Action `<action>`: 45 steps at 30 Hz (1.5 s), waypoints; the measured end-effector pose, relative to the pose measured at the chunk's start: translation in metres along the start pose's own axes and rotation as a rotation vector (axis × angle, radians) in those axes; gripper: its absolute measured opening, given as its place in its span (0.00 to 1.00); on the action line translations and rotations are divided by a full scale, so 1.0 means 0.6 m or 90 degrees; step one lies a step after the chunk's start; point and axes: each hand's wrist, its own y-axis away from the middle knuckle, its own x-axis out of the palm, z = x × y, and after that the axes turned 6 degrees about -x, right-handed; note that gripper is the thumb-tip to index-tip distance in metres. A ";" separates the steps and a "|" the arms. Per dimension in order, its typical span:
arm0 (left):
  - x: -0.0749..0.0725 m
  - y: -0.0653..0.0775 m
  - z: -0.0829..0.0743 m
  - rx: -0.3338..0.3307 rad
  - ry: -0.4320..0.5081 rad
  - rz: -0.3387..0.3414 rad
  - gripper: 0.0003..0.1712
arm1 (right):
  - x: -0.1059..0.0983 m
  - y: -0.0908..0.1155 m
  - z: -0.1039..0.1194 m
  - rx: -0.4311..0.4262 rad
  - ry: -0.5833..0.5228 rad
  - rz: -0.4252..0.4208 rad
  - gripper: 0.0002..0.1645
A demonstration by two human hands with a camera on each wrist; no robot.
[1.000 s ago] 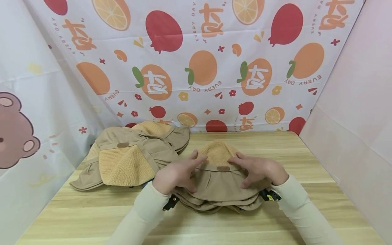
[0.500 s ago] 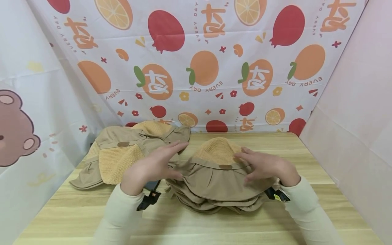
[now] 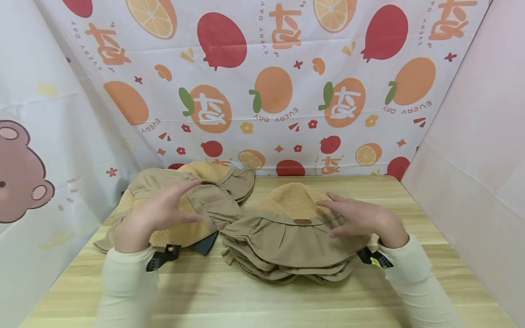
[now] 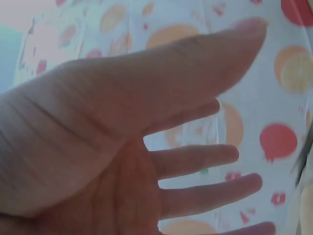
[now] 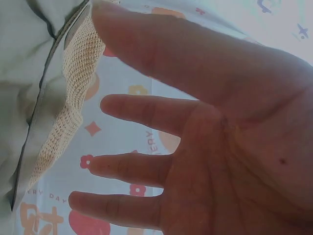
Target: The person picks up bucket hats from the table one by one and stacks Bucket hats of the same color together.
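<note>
A stack of sun hats [image 3: 291, 241] with tan cloth brims and a yellow knitted crown stands on the table. Beside its right side is my right hand [image 3: 365, 221], fingers extended near the crown; whether they touch it I cannot tell. In the right wrist view the fingers are spread, and the hat's knit crown [image 5: 78, 73] lies past the thumb tip. My left hand [image 3: 157, 216], slightly blurred, is in front of more sun hats [image 3: 217, 200] piled at the left, partly hiding them. The left wrist view shows its palm [image 4: 127, 171] holding nothing, fingers spread.
A dark blue piece [image 3: 205, 244] sticks out from under the left pile. The wooden table [image 3: 254, 305] ends at a fruit-print cloth [image 3: 270, 132] behind, with pale cloth walls on both sides. Black straps with small devices [image 3: 164, 257] sit at the wrists.
My left hand has left the stack and moved left, over to the front of the other pile. The right hand has shifted slightly right. The stack's left brim has come into view.
</note>
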 end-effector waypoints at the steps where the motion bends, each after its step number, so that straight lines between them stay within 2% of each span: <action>1: -0.005 0.002 0.012 -0.007 0.000 -0.003 0.51 | 0.000 0.001 -0.001 0.001 -0.002 0.001 0.48; 6: -0.021 0.007 0.084 -0.070 -0.002 -0.008 0.51 | 0.000 0.001 -0.005 -0.001 -0.001 -0.003 0.47; 11: -0.023 0.016 0.165 -0.139 -0.007 -0.011 0.50 | 0.000 0.000 -0.008 -0.009 -0.002 -0.003 0.47; 16: -0.023 0.026 0.211 -0.186 0.022 0.014 0.49 | -0.001 -0.003 -0.008 -0.013 -0.005 0.001 0.46; 20: -0.023 0.030 0.224 -0.254 0.100 0.053 0.55 | -0.002 -0.004 -0.009 -0.018 -0.007 0.000 0.46; 23: -0.022 0.034 0.228 -0.323 0.168 0.093 0.60 | 0.000 -0.003 -0.010 -0.020 -0.012 -0.002 0.46; 25: -0.022 0.038 0.231 -0.359 0.192 0.120 0.60 | 0.001 -0.003 -0.011 -0.021 -0.019 -0.001 0.46; 26: -0.022 0.040 0.233 -0.375 0.205 0.132 0.58 | 0.001 -0.002 -0.011 -0.021 -0.019 -0.001 0.46; 28: -0.020 0.044 0.238 -0.400 0.213 0.158 0.45 | 0.000 -0.002 -0.011 -0.021 -0.017 0.000 0.46; 30: -0.016 0.047 0.243 -0.405 0.190 0.188 0.30 | 0.000 -0.002 -0.011 -0.021 -0.013 0.000 0.46; 32: -0.014 0.051 0.247 -0.404 0.173 0.218 0.23 | -0.001 -0.002 -0.011 -0.021 -0.009 -0.001 0.46; 36: -0.008 0.052 0.249 -0.376 0.153 0.256 0.24 | -0.001 -0.002 -0.012 -0.022 -0.010 -0.002 0.45; 39: -0.004 0.051 0.249 -0.366 0.170 0.253 0.23 | -0.001 -0.001 -0.013 -0.021 -0.016 -0.002 0.45; 42: -0.004 0.051 0.251 -0.364 0.193 0.240 0.18 | -0.001 0.000 -0.013 -0.020 -0.023 -0.002 0.45; 45: -0.005 0.052 0.251 -0.363 0.250 0.211 0.11 | 0.000 0.000 -0.013 -0.021 -0.026 -0.001 0.45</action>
